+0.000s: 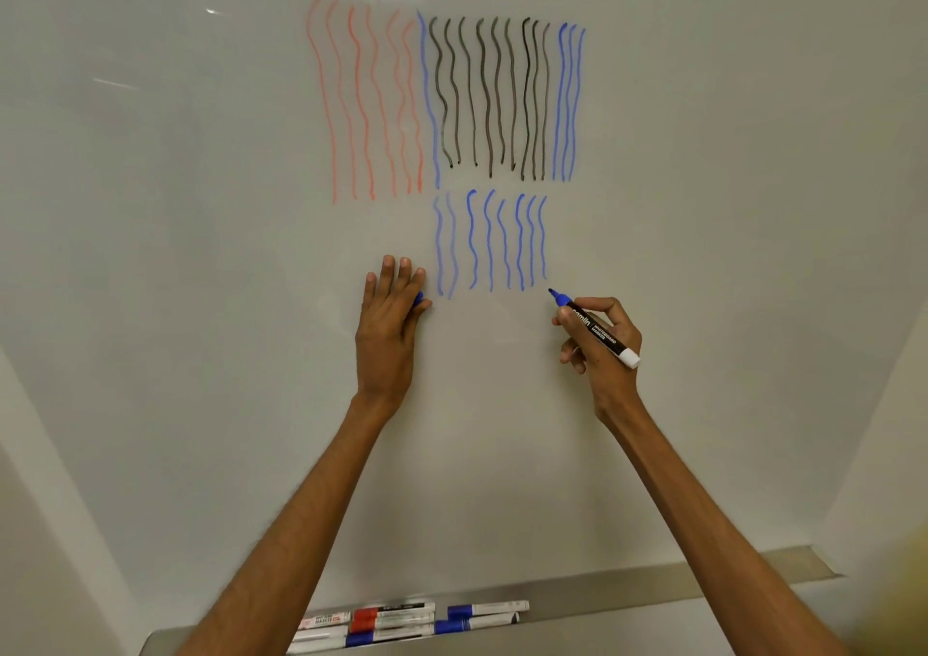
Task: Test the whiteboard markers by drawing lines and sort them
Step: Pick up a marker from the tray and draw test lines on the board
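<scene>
From the head camera, the right hand [600, 349] has a blue whiteboard marker [595, 326] pinched between thumb and curled fingers, pen-style. The marker's uncapped tip [551, 292] sits just below and right of the last stroke in the lower row of blue wavy lines [492, 243]. That looks like the spot for the next test stroke, or the end of one. The left hand [389, 324] lies flat on the whiteboard [201, 304], fingers straight and close together, likely as a brace. Its thumb seems to pin a blue cap [418, 299] against the forefinger, so the cap stays handy for closing the marker. Higher up, the tests stand in colour groups: red wavy lines [361, 103] at left, black wavy lines [492, 98] in the middle, and more blue strokes [567, 103] at right. At the bottom, the metal tray [753, 570] holds a cluster of capped markers [401, 623], red and blue caps showing. Whether those are the sorted ones or the ones waiting cannot be told from here.
</scene>
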